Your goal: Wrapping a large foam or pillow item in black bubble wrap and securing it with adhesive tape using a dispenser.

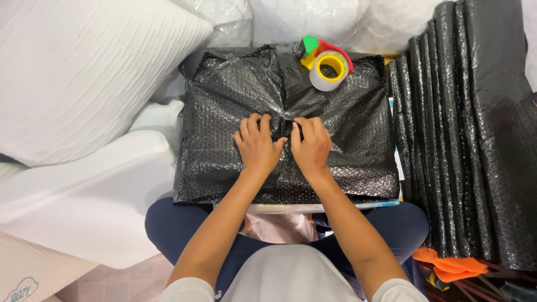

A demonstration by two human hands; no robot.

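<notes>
A large parcel wrapped in black bubble wrap lies in front of me, resting partly on my lap. My left hand and my right hand sit side by side at its middle, fingers curled and pinching the gathered wrap where the folds meet. A tape dispenser with a roll of clear tape, red frame and green-yellow end, lies on the parcel's far edge, apart from both hands.
A stack of folded black bubble-wrap sheets stands at the right. White pillows and a white foam piece fill the left. Clear bubble wrap lies at the back. An orange object sits at the lower right.
</notes>
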